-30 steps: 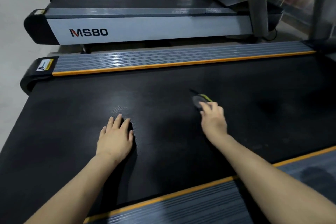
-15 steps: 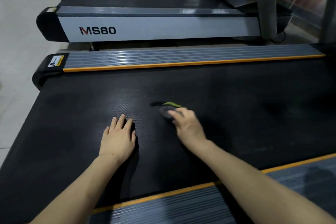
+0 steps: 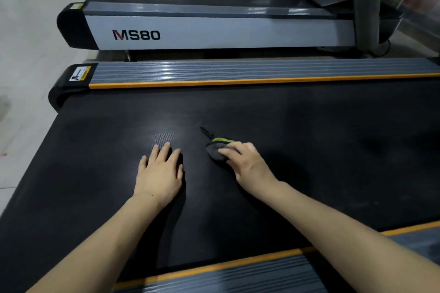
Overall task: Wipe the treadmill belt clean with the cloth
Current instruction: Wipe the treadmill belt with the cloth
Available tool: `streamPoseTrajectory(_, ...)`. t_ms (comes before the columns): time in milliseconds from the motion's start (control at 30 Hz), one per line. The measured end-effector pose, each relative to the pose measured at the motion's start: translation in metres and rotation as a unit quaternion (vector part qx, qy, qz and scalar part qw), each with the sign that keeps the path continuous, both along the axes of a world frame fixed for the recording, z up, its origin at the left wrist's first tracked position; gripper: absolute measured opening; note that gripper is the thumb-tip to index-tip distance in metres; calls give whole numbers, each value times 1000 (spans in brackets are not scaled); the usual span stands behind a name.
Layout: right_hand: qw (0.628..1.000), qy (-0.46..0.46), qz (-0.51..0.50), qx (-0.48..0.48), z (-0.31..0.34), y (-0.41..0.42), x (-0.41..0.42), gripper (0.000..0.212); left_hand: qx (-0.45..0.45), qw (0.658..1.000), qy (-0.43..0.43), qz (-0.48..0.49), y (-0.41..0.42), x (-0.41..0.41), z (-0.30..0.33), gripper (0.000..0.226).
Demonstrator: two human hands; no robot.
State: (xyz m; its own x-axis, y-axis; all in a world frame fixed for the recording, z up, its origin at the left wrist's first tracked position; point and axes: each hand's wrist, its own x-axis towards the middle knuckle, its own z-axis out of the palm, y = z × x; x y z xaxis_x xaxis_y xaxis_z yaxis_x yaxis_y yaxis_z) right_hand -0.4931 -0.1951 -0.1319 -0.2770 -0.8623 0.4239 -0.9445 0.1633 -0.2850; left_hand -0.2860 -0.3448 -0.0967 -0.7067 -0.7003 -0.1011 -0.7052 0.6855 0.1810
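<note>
The black treadmill belt [image 3: 321,150] fills the middle of the view. A small dark grey cloth [image 3: 215,151] with a yellow-green edge and a thin black cord lies on the belt. My right hand [image 3: 247,164] presses down on the cloth's near side, fingers curled over it. My left hand [image 3: 160,173] rests flat on the belt to the left of the cloth, fingers together, holding nothing.
Grey ribbed side rails with orange strips border the belt, the far rail [image 3: 238,74] beyond and the near rail [image 3: 226,276] at the bottom. A second treadmill marked MS80 [image 3: 190,31] stands beyond, its upright post [image 3: 364,5] at the right. Pale floor [image 3: 23,78] lies left.
My right hand has slid the cloth leftward across the belt, toward my left hand. My left hand has stayed flat in place.
</note>
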Motion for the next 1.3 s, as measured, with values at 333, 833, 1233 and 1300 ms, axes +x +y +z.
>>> streamPoseTrajectory(333, 998, -26, -56, 23, -3, -179, -100, 26, -32, 999, 19, 16, -56, -43, -2, 49)
streamPoseTrajectory(833, 998, -11, 36, 49, 20, -129, -69, 26, -36, 999, 36, -2, -57, -33, -5, 38)
streamPoseTrajectory(1233, 985, 39, 151, 75, 16, -52, -29, 25, -34, 998, 49, -7, -26, -4, -7, 39)
streamPoseTrajectory(1300, 993, 43, 94, 63, 15, -97, -52, 26, -38, 998, 57, 4, -21, 1, -10, 37)
